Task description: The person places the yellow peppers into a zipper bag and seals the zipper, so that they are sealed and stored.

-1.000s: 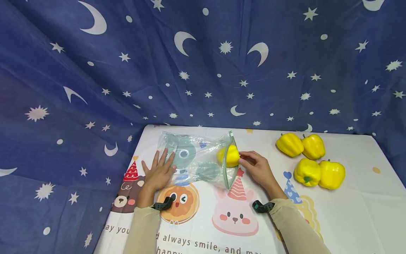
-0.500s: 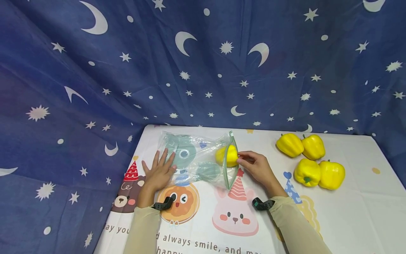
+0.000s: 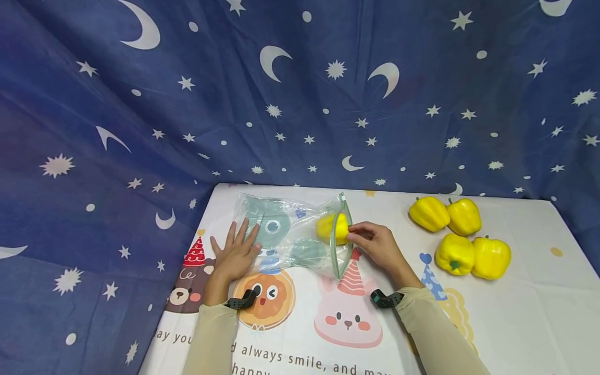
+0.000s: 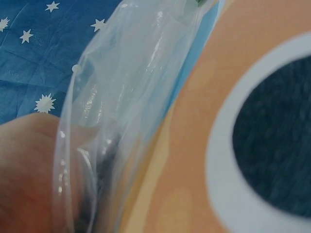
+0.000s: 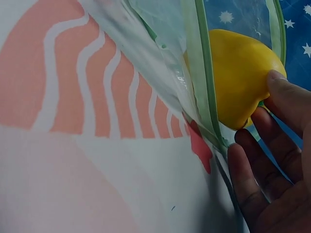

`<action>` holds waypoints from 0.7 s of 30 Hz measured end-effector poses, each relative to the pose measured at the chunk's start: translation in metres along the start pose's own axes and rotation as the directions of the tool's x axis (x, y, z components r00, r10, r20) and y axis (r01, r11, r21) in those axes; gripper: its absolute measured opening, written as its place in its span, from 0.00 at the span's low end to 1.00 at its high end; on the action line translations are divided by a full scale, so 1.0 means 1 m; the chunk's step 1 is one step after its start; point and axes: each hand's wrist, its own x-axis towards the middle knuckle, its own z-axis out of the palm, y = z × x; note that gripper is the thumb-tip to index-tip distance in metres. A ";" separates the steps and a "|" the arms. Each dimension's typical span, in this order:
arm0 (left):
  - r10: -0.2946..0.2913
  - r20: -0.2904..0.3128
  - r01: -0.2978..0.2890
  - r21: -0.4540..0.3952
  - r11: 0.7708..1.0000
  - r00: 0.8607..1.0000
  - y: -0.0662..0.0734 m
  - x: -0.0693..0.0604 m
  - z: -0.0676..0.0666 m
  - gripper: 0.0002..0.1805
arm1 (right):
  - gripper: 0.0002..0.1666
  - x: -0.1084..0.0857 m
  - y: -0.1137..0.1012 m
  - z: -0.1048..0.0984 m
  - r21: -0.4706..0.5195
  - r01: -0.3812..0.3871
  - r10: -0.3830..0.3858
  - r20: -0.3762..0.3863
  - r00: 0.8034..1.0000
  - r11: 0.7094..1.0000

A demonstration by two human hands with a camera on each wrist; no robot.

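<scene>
A clear zip bag (image 3: 300,208) with a green-edged mouth lies on its side, mouth to the right. Half through that mouth is a yellow bell pepper (image 3: 332,228). My right hand (image 3: 382,250) holds the pepper's outer end with thumb and fingertips; the right wrist view shows the thumb on the pepper (image 5: 238,73) and the fingers bent by its stem end. Flat on the bag's closed end rests my left hand (image 3: 234,258), fingers spread. In the left wrist view only part of that hand (image 4: 29,170) shows behind the bag's film (image 4: 131,73).
Several more yellow peppers, among them a rear one (image 3: 428,213) and a front one (image 3: 490,258), lie in a cluster to the right on the printed white tablecloth (image 3: 529,312). A dark blue curtain (image 3: 300,146) with moons and stars hangs behind and at the left.
The pepper has moved left, further through the bag's mouth, with my right hand following it. My left hand and the bag have stayed about where they were.
</scene>
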 end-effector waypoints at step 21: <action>0.007 -0.015 -0.007 -0.009 1.000 1.000 0.003 0.000 0.000 0.34 | 0.11 0.006 -0.006 0.006 -0.055 0.030 -0.030 0.008 1.000 0.998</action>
